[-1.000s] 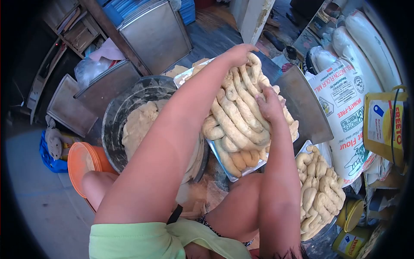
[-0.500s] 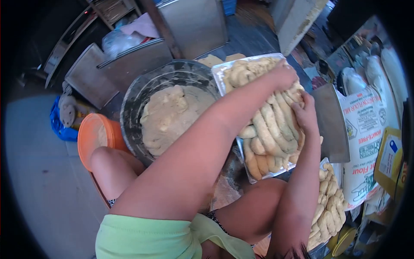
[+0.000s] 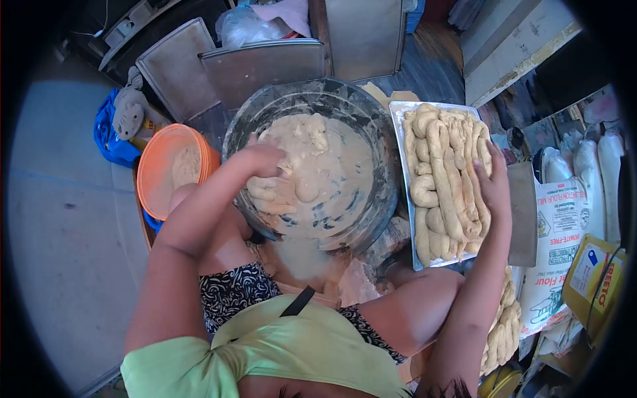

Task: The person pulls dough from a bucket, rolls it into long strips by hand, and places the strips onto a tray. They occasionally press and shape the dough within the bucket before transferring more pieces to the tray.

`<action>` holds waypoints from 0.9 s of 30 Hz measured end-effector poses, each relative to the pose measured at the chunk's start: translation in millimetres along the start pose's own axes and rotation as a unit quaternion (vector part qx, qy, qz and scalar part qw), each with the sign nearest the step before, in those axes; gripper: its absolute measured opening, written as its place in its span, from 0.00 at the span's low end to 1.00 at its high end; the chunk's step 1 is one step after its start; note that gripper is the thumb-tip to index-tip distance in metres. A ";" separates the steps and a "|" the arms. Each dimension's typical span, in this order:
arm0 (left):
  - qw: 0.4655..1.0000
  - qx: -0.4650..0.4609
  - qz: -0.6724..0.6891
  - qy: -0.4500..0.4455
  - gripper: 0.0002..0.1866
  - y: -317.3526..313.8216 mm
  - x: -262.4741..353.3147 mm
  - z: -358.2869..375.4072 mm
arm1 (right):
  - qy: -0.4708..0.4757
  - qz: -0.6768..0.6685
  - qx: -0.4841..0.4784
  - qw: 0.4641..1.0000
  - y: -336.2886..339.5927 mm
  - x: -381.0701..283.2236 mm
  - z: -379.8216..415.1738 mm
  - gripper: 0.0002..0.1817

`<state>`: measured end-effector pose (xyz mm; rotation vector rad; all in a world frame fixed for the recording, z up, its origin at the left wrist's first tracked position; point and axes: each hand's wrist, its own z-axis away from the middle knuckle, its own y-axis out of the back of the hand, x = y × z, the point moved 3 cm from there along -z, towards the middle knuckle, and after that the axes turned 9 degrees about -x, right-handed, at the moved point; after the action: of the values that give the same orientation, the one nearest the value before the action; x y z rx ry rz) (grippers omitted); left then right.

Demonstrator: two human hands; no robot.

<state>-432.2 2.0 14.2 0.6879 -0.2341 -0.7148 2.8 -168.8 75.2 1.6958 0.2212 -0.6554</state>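
Note:
My left hand [image 3: 267, 161] is over the dough [image 3: 312, 179] in a large dark basin [image 3: 381, 132]. Its fingers are apart and at least partly touch the dough; some fingertips are hidden. Long twisted ropes of dough [image 3: 451, 186] lie close together on a metal tray [image 3: 402, 142] to the right of the basin. My right hand [image 3: 492, 178] rests at the tray's right side, fingers spread against the outermost ropes.
An orange bucket [image 3: 213, 156] holding flour-like powder stands left of the basin. More shaped dough [image 3: 504, 331] lies by my right leg. Flour sacks [image 3: 561, 215] and a yellow box [image 3: 590, 275] are at the right. Metal trays [image 3: 265, 69] lean behind the basin.
My left hand has left the dough on the tray and moved left to the basin. My right hand stays at the tray's right side. The view has shifted to the right.

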 end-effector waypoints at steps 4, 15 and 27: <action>0.978 0.103 0.177 -0.023 0.30 -9.1 -49.1 25.6 | 0.143 0.110 -0.049 0.982 -53.5 -89.4 -10.1 0.25; 0.945 0.188 0.253 -0.086 0.28 -12.1 -111.7 35.3 | 0.085 -0.091 -0.482 0.867 -415.3 -153.5 -4.9 0.27; 0.958 0.150 0.203 -0.140 0.30 -20.2 -88.7 74.1 | -0.157 -0.107 -0.201 0.961 -525.7 -84.1 -163.1 0.34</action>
<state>-539.7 13.5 59.8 0.7929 -0.7350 -0.3805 -273.0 129.0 -305.9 1.1695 0.2925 -0.9592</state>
